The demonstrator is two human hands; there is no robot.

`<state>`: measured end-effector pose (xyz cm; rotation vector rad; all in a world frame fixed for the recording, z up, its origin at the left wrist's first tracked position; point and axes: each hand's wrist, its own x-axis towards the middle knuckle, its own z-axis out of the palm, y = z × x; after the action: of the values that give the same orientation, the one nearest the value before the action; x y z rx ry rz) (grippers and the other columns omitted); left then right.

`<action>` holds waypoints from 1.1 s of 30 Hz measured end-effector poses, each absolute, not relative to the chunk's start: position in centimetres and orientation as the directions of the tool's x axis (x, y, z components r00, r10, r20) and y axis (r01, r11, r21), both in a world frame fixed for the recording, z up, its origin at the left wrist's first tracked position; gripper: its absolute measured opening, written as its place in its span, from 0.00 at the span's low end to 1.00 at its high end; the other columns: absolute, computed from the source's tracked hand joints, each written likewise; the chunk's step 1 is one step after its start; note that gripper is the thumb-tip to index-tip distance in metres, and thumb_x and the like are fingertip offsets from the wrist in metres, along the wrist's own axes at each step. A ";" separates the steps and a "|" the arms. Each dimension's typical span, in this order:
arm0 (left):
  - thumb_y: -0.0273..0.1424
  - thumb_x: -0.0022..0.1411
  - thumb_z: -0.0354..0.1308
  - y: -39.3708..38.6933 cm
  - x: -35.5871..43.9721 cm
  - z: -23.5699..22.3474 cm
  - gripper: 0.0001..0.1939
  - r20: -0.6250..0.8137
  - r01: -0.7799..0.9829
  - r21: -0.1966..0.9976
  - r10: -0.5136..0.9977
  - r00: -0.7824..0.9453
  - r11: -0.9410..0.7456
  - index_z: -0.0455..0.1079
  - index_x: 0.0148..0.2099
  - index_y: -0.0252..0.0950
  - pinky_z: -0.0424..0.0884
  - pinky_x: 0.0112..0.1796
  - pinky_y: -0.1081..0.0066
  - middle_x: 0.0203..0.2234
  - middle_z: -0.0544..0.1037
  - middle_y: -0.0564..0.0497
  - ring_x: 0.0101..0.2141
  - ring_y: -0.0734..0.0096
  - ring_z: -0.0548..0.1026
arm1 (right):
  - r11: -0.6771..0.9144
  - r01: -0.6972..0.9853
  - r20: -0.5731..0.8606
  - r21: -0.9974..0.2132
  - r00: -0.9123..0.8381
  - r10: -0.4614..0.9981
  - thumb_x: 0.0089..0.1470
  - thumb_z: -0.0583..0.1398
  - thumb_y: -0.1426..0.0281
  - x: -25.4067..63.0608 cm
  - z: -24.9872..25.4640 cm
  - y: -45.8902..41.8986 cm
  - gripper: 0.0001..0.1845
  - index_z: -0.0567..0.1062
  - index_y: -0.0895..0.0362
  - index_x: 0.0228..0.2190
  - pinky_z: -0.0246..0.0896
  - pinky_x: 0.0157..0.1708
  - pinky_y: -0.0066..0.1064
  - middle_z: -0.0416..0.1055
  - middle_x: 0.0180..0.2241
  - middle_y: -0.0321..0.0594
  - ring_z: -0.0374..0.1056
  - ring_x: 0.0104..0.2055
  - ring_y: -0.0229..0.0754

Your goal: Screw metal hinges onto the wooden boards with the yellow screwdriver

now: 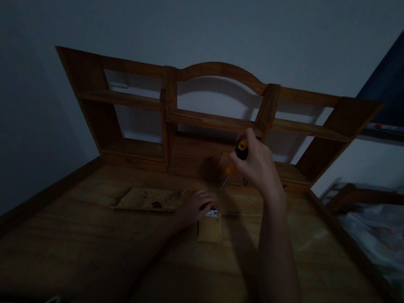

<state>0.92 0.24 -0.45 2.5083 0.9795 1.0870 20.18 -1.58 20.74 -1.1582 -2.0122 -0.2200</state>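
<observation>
My right hand [257,161] is closed around the yellow-and-black handle of a screwdriver [241,150]. Its thin shaft slants down and to the left, with the tip above a small shiny metal hinge [211,212]. That hinge lies at the far end of a short wooden block [210,230] on the desktop. My left hand [195,207] is at the hinge's left side, its curled fingers gripping the hinge; the dim light and the hand itself hide part of the contact. Left of this hand a longer wooden board [149,200] with dark knots lies flat, partly covered by the fingers.
A wooden shelf unit [214,121] with several compartments stands along the back of the wooden desktop [104,243], against the wall. Raised edges run along both sides. A white cord [51,301] shows at the front left. Plastic-covered bedding [389,235] lies beyond the right edge.
</observation>
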 end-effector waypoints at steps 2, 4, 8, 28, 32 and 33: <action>0.32 0.71 0.51 0.7 0.9 -1.0 0.14 0.542 0.494 0.431 0.654 0.528 -0.755 0.77 0.49 0.40 0.70 0.49 0.61 0.41 0.79 0.47 0.46 0.63 0.72 | 0.552 0.803 0.717 -0.224 -0.247 0.651 0.54 0.56 0.67 20.6 20.9 -1.6 0.16 0.64 0.53 0.46 0.57 0.36 0.36 0.72 0.37 0.41 0.69 0.37 0.46; 0.30 0.71 0.50 1.0 0.8 -1.3 0.14 0.518 0.499 0.409 0.644 0.562 -0.764 0.78 0.49 0.40 0.70 0.49 0.62 0.42 0.78 0.47 0.46 0.64 0.71 | 0.540 0.810 0.727 -0.228 -0.228 0.648 0.54 0.56 0.67 21.0 21.0 -1.5 0.16 0.65 0.53 0.46 0.57 0.36 0.36 0.72 0.37 0.41 0.69 0.37 0.47; 0.28 0.70 0.50 1.3 0.9 -1.0 0.15 0.484 0.530 0.350 0.633 0.604 -0.773 0.79 0.46 0.41 0.69 0.49 0.62 0.42 0.78 0.47 0.47 0.63 0.70 | 0.514 0.826 0.738 -0.231 -0.196 0.646 0.55 0.56 0.67 21.6 21.0 -1.3 0.16 0.65 0.52 0.46 0.58 0.36 0.36 0.72 0.35 0.40 0.69 0.36 0.47; 0.24 0.69 0.49 -0.1 2.9 3.0 0.09 0.330 0.502 -0.248 0.415 0.848 -0.828 0.70 0.43 0.36 0.64 0.51 0.58 0.39 0.74 0.45 0.43 0.57 0.70 | 0.495 0.817 0.795 -0.297 -0.076 0.602 0.53 0.57 0.66 24.6 21.9 -2.1 0.17 0.67 0.52 0.46 0.57 0.35 0.37 0.73 0.36 0.40 0.69 0.36 0.49; 0.25 0.67 0.51 0.5 3.0 3.2 0.07 0.308 0.481 -0.261 0.399 0.863 -0.837 0.71 0.42 0.36 0.64 0.49 0.59 0.38 0.75 0.44 0.42 0.58 0.70 | 0.496 0.815 0.808 -0.299 -0.060 0.586 0.53 0.58 0.66 25.0 21.8 -2.0 0.16 0.67 0.52 0.45 0.57 0.35 0.37 0.73 0.36 0.41 0.69 0.36 0.49; 0.25 0.67 0.52 0.8 3.1 3.2 0.07 0.304 0.482 -0.258 0.403 0.863 -0.838 0.71 0.41 0.36 0.64 0.49 0.59 0.38 0.76 0.44 0.42 0.59 0.70 | 0.496 0.816 0.814 -0.298 -0.053 0.578 0.53 0.58 0.66 25.1 21.7 -1.9 0.16 0.67 0.52 0.44 0.57 0.35 0.37 0.73 0.36 0.41 0.69 0.37 0.49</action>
<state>3.06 0.76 3.22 3.3481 0.8185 0.4211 25.14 -1.94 21.75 -1.1853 -1.7407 -0.2979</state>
